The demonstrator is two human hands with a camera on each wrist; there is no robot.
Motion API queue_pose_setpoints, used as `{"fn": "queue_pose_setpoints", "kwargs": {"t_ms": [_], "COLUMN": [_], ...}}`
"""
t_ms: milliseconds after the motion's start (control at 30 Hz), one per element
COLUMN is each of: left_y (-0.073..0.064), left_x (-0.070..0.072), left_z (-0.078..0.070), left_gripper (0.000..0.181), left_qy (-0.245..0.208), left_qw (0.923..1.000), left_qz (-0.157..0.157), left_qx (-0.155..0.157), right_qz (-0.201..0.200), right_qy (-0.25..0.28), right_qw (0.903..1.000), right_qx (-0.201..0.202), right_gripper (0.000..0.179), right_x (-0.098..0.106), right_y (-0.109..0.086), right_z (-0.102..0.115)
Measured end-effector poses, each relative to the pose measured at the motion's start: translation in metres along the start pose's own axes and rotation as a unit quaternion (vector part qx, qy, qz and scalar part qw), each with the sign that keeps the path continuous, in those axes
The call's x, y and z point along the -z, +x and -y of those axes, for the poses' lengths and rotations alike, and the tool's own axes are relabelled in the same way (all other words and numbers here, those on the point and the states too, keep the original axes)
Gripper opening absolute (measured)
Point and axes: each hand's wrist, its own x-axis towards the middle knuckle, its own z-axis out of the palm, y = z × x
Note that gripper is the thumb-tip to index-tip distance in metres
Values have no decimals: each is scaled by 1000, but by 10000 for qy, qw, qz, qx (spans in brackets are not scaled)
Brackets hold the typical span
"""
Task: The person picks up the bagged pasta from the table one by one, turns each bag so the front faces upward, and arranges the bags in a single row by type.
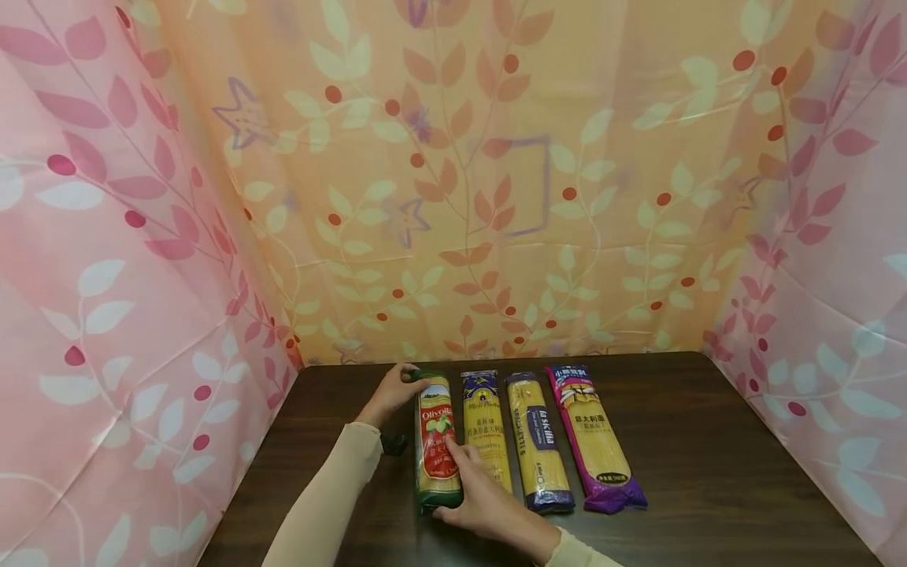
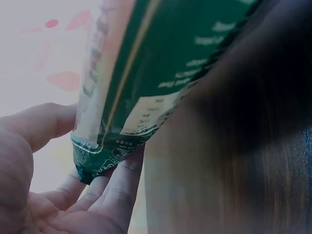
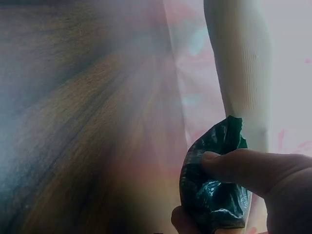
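Note:
A green and red spaghetti packet point(image 1: 438, 441) is the leftmost of the row on the table, with both hands on it. My left hand point(image 1: 392, 398) holds its far end; the left wrist view shows the thumb on one side of the green end and fingers beneath. My right hand point(image 1: 485, 500) grips its near end, the thumb point(image 3: 243, 168) pressed on the crumpled green wrapper point(image 3: 214, 187). Just right of it lies a yellow and blue pasta packet point(image 1: 483, 425), partly hidden by the right hand.
Further right lie a yellow packet with a dark purple label point(image 1: 542, 445) and a pink and purple noodle packet point(image 1: 591, 433). All rest on a dark wooden table point(image 1: 716, 472). Patterned curtains point(image 1: 468, 197) stand behind and at both sides.

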Motion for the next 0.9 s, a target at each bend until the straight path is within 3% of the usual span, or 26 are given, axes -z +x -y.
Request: {"fn": "queue_pose_setpoints", "kwargs": {"t_ms": [600,900], "left_y": [17,21], "left_x": [-1,-1], "left_z": [21,19], "left_gripper": [54,55], "left_qy": [362,387], "left_qw": [9988,9987], "left_qz": [226,274], "left_qx": [226,194], "right_qz": [-18,-66], "right_qy": [-18,-208], "right_qw": [9995,9994], "right_qx": [-312,-270], "right_gripper": [120,118], "right_x": [-19,-19], "right_y": [18,23], "right_z": [-2,-1]}}
